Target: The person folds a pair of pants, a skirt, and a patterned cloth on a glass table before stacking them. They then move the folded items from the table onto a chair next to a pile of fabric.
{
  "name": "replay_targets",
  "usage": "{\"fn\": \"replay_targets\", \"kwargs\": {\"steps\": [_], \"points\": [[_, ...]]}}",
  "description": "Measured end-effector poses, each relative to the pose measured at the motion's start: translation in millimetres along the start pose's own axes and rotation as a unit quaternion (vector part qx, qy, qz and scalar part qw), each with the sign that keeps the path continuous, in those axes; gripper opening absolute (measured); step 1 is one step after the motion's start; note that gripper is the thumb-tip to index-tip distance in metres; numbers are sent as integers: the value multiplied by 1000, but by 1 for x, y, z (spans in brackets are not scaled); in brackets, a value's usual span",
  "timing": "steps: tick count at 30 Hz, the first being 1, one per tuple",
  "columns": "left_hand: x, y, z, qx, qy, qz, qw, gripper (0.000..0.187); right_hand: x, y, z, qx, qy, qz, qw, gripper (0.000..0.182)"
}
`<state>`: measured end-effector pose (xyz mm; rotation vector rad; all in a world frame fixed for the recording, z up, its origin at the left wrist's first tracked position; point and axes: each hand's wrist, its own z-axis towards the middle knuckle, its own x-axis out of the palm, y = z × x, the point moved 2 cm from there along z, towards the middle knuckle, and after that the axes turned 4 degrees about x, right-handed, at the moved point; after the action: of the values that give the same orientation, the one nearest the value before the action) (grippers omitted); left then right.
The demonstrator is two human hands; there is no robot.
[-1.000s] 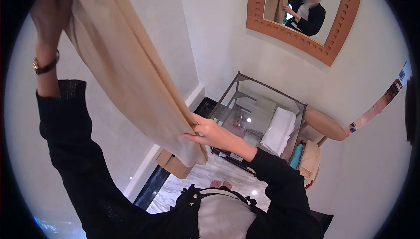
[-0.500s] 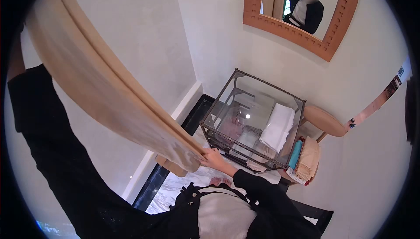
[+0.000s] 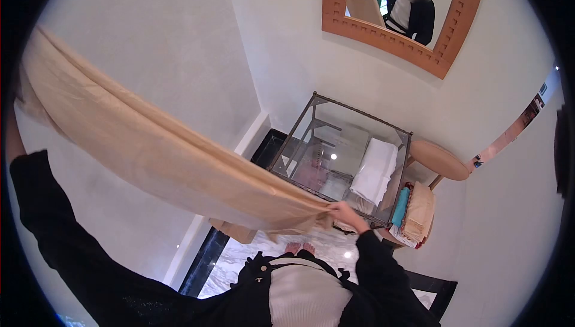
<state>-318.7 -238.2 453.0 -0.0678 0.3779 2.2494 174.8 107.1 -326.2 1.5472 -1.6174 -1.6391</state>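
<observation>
A long beige cloth (image 3: 162,147) stretches in loose folds across the left and middle of the view. My right hand (image 3: 347,213) pinches its lower right end, just in front of the glass-topped stand (image 3: 314,147). At the far left edge, my left hand (image 3: 14,135) shows only its wrist side, and its fingers are lost at the dark rim. The cloth's other end is held up in the air beside that raised hand. On the stand lies a folded white cloth (image 3: 376,171).
A wood-framed mirror (image 3: 383,41) hangs on the wall, reflecting a person. Right of the stand is a wooden chair (image 3: 440,159) with a stack of folded cloths (image 3: 416,213). A brown box (image 3: 233,230) sits on the floor by the left wall. My bare feet (image 3: 299,248) are on the marble floor.
My right hand has moved right with its end of the cloth. My left arm has come down, and the cloth now lies flatter, spread wider and covering the stand's front edge.
</observation>
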Motion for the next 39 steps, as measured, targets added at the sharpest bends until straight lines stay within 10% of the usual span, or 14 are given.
{"fn": "replay_targets", "kwargs": {"steps": [9,13,19,23,31,39], "points": [[59,259,-130,-209,119,-156,958,53,-170,14,-117,51,-194,54,978,22],[57,233,-179,-271,128,-156,941,62,-224,-16,-150,79,-244,193,947,25],[84,240,-240,-396,191,-321,839,61,-297,7,-198,-139,-166,372,903,30],[132,202,-292,-412,207,-357,812,59,-318,68,-169,-47,-294,326,897,33],[216,96,-416,-380,346,-238,824,52,-386,-22,-77,52,-437,-46,897,38],[178,-52,-388,-365,561,-433,605,50,-343,51,-49,93,-305,-136,938,38]]}}
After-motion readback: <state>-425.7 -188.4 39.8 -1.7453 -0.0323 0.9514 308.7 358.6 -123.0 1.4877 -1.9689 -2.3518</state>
